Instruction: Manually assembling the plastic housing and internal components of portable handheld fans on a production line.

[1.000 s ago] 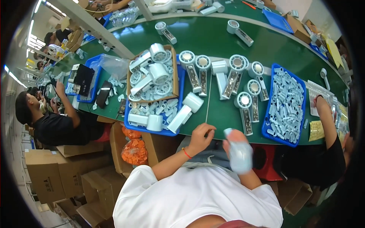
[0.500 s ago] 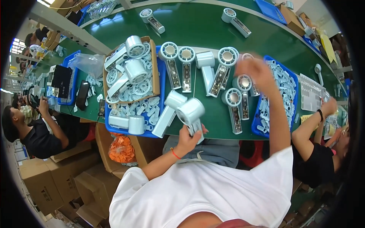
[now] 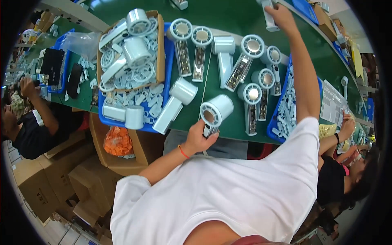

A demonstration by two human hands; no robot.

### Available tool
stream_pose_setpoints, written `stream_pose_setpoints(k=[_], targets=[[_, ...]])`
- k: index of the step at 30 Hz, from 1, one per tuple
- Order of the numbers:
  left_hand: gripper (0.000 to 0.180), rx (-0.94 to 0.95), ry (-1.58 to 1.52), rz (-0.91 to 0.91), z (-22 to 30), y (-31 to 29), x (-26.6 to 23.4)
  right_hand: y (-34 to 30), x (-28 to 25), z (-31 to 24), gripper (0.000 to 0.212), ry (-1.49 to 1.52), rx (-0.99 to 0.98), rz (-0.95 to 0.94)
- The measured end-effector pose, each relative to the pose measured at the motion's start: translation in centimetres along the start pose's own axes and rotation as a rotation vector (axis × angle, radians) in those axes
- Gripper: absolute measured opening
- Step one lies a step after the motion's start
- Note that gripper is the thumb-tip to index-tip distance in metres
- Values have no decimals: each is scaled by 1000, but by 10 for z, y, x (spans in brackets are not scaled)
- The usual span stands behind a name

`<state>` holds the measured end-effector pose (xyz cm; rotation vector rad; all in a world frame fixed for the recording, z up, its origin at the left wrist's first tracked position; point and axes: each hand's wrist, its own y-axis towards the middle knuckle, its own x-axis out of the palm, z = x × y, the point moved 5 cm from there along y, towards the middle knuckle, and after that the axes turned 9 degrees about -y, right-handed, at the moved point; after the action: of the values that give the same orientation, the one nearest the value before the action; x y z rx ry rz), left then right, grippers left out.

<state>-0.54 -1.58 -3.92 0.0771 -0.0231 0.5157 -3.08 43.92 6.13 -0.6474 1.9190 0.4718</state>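
Observation:
A pale blue handheld fan [image 3: 222, 107] is in my left hand [image 3: 199, 138], whose fingers wrap round its short-looking handle; the round metal-coloured disc on its head faces me. Stretched far across the table, my right hand [image 3: 281, 17] grips the handle of another pale blue handheld fan [image 3: 270, 19], whose head is cut off by the picture's upper edge. Between my hands lie several fans with open handles showing circuit boards, such as one fan [image 3: 252, 94] near the right tray. A closed-handled fan [image 3: 173, 107] rests left of my left hand.
On the left a cardboard box [image 3: 162, 53] of fans and rings stands in a blue tray [image 3: 105, 121]. A second blue tray [image 3: 271, 131] of small pale parts lies under my right arm. Co-workers sit at both sides. An open carton with an orange bag [image 3: 118, 141] stands below the table.
My right hand has moved from above the middle fans to the far fan and closed on its handle. The fan in my left hand has turned, so its disc shows. The view has shifted.

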Motion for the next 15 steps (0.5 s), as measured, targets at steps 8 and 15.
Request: stream_pose_setpoints(k=[8, 15], targets=[[53, 52, -79, 85, 21, 0, -1, -199, 59, -155, 46, -75, -269, 215], [67, -210, -527, 86, 35, -31, -7, -223, 83, -167, 67, -124, -144, 61]])
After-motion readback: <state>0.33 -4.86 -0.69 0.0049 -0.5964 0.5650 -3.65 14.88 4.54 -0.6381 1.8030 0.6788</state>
